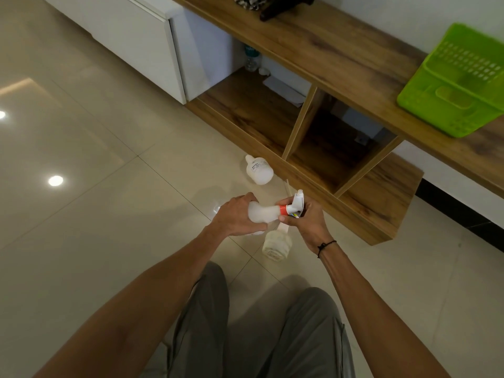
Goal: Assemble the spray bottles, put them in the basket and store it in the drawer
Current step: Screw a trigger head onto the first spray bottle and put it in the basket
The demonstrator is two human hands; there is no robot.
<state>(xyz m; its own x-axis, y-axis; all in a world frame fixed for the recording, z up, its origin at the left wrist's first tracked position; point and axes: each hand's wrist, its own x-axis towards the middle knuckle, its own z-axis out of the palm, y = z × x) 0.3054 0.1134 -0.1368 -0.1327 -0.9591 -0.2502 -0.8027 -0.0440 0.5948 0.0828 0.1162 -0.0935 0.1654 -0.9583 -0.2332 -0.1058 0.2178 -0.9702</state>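
Note:
My left hand (237, 216) grips a white spray bottle body (264, 213), held sideways above the floor. At the bottle's neck, which has an orange collar, my right hand (308, 218) holds the white spray head (296, 201). Another white bottle (258, 169) without a head stands on the floor near the wooden unit. A third, translucent bottle (276, 245) stands on the floor just below my hands. A thin white tube (288, 186) lies on the floor between them. A green plastic basket (454, 83) sits on the wooden shelf top at the right.
A low wooden unit (313, 148) with open compartments runs along the wall; a water bottle (252, 60) stands in its back corner. A white drawer cabinet (141, 36) is at the upper left. Glossy tile floor lies to the left. My knees show at the bottom.

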